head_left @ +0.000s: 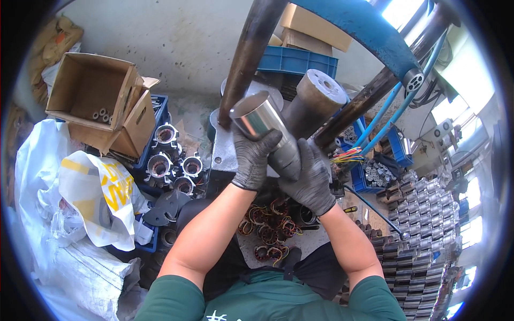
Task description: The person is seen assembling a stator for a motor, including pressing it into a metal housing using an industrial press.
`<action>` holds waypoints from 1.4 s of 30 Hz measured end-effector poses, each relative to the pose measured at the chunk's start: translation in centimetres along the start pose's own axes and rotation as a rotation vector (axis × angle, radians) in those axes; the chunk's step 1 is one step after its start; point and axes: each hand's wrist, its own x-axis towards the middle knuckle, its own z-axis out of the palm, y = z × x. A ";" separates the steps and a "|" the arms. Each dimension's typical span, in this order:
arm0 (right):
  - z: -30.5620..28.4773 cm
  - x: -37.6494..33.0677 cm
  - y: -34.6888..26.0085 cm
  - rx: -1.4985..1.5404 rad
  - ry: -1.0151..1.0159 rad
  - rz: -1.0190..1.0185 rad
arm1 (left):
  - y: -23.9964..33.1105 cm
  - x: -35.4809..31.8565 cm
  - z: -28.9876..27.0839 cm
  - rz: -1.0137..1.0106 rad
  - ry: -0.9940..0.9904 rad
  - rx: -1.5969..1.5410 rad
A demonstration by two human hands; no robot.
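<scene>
I hold a shiny hollow metal cylinder (258, 116) at a tilt between both gloved hands, its open end up and to the left. My left hand (255, 158), in a dark grey glove, grips its left side. Around the lower right of the cylinder my right hand (311, 179), gloved the same, is wrapped. Whether anything sits inside the cylinder I cannot tell. Just behind it stands a thick dark cylindrical block (313, 101) with a pale round top, on the metal base plate (224, 152) of a press.
Dark posts (249, 59) and a blue curved frame (369, 35) rise around the base. At left stand cardboard boxes (91, 128), round stators (160, 166) and plastic bags (96, 187). Wired copper coils (267, 232) lie below my hands. Metal cylinders (423, 230) are stacked at right.
</scene>
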 end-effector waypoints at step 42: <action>6.7 -10.5 -0.7 0.241 -0.280 -0.299 | 0.6 2.6 -2.9 -0.360 -0.154 -0.132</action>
